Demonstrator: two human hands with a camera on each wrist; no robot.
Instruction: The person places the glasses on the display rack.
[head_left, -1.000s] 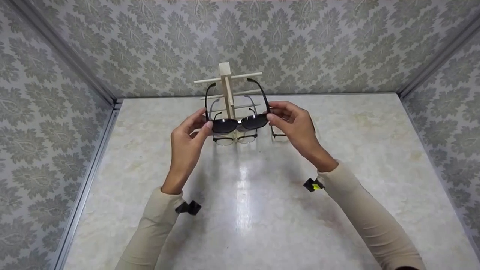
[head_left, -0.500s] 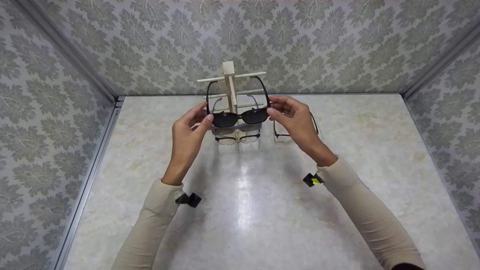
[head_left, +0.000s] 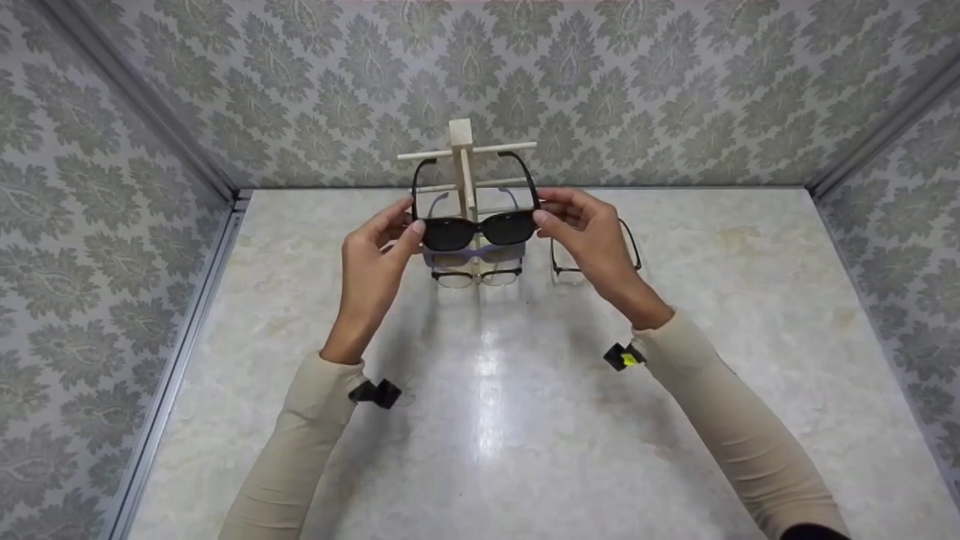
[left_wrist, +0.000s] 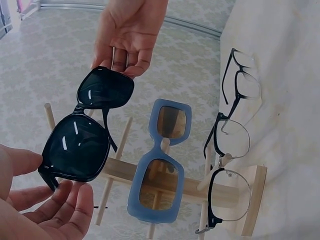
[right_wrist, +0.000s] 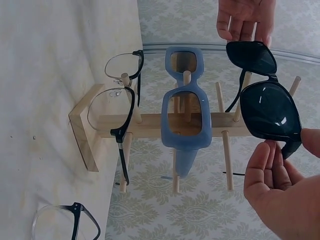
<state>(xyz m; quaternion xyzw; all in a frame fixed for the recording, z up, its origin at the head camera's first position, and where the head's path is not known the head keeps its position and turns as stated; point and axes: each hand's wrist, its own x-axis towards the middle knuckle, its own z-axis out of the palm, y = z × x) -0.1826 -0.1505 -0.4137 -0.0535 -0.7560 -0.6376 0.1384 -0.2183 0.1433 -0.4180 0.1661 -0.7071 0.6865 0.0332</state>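
Both hands hold black sunglasses (head_left: 450, 235) by their outer corners, lenses facing the person, in front of the upper part of a wooden eyewear stand (head_left: 460, 133). The left hand (head_left: 375, 274) pinches the left hinge between thumb and fingers; the right hand (head_left: 589, 240) pinches the right one. The temples stay unfolded and point back past the post, below the top peg. On the stand under them sit blue-framed sunglasses (left_wrist: 159, 151) with brown lenses. Lower still, near the base, hang black half-rim eyeglasses (right_wrist: 120, 132) with clear lenses.
Another pair of dark-topped eyeglasses (head_left: 639, 251) lies on the table, partly hidden behind the right hand. A marbled tabletop (head_left: 525, 450) carries the stand near its back edge. Patterned wall panels (head_left: 600, 90) enclose the back and sides.
Both hands have moved the black sunglasses a little back and up against the stand. The blue-framed sunglasses now show below them, and more of the eyeglasses at right is visible.
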